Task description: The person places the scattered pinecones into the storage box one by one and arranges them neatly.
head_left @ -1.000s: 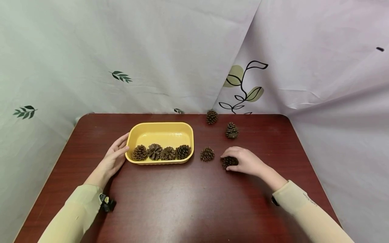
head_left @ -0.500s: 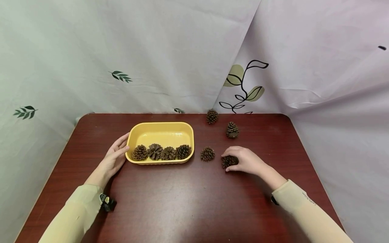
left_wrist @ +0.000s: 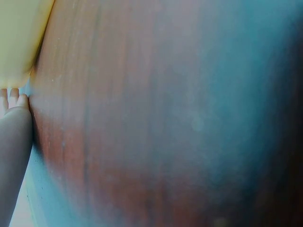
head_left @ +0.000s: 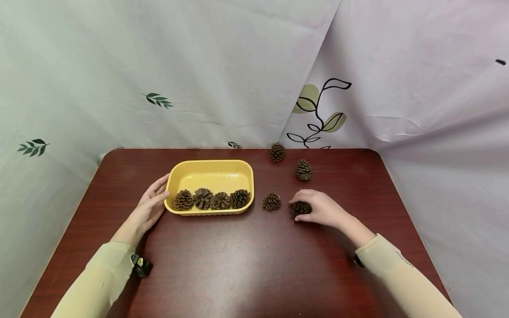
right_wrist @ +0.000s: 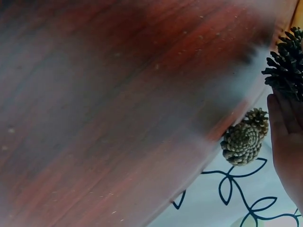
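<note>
We grip a pine cone [head_left: 301,209] in our right hand [head_left: 320,209], near another cone [head_left: 271,201], while our left hand [head_left: 149,206], fingers extended, rests against the yellow tray [head_left: 212,179].

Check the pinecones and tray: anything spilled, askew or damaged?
Nothing looks spilled or damaged; the yellow tray sits flat, four pinecones lined along its near wall. Mildly odd: the farthest loose pinecone lies at the back edge of the table.

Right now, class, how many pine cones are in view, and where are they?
8: four pine cones along the near side of the yellow tray, one held by the right hand and partly hidden, one between tray and hand, and two farther back.
</note>
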`<act>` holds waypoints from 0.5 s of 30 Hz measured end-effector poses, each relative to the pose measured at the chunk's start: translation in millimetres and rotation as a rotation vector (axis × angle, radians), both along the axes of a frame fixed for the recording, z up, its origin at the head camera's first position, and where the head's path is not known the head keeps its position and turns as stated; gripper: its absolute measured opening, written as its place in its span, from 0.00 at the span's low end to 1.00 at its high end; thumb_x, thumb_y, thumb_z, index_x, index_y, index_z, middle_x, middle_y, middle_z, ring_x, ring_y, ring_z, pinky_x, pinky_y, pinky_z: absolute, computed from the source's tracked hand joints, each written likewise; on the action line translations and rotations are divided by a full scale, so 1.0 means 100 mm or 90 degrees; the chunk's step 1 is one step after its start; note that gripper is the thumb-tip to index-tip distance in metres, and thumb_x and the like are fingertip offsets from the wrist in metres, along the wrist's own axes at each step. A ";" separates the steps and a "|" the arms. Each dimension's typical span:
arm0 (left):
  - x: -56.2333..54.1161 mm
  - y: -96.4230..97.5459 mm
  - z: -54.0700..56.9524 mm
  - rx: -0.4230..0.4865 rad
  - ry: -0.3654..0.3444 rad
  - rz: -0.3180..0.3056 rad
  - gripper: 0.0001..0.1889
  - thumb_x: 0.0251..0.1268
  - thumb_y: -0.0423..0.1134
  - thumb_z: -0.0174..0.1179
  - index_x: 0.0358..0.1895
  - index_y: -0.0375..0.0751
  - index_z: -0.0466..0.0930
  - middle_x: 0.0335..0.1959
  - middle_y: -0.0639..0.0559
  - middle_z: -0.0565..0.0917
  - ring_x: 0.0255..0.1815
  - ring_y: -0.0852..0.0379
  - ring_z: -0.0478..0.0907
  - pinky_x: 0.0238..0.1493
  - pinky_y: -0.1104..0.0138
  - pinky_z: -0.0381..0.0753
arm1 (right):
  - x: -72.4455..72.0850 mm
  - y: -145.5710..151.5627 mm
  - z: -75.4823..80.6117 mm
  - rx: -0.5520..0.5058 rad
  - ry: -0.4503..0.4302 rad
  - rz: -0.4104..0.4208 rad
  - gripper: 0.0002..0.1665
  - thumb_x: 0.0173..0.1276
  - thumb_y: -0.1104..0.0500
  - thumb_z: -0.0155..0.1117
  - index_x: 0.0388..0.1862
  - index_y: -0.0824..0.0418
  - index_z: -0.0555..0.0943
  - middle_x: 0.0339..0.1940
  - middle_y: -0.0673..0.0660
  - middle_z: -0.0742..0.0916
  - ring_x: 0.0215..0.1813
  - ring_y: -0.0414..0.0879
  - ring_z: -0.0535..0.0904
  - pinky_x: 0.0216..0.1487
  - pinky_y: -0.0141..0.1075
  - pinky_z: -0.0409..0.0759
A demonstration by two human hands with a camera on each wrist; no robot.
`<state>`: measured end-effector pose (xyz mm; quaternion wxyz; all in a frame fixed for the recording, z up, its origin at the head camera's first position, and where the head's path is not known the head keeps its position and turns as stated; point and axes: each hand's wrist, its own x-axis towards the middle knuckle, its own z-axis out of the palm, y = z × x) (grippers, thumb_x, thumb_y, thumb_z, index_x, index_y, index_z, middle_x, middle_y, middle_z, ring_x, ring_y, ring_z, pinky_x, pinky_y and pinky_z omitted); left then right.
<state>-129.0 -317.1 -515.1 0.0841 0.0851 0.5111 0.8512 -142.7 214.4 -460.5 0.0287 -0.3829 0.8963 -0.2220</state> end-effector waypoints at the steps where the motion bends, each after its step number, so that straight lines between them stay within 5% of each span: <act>1: 0.00 0.00 0.00 0.000 0.000 0.000 0.28 0.82 0.20 0.41 0.73 0.52 0.75 0.70 0.62 0.82 0.68 0.67 0.79 0.65 0.74 0.80 | -0.01 -0.01 0.00 -0.004 0.003 0.000 0.25 0.58 0.54 0.86 0.54 0.58 0.89 0.50 0.52 0.90 0.55 0.49 0.87 0.59 0.48 0.86; 15: 0.01 0.00 0.00 0.004 0.002 -0.003 0.28 0.82 0.20 0.41 0.74 0.50 0.73 0.71 0.62 0.81 0.69 0.67 0.79 0.65 0.74 0.80 | -0.14 -0.30 0.21 -0.096 -0.005 -0.059 0.25 0.60 0.52 0.85 0.54 0.59 0.90 0.51 0.53 0.91 0.56 0.50 0.88 0.60 0.48 0.86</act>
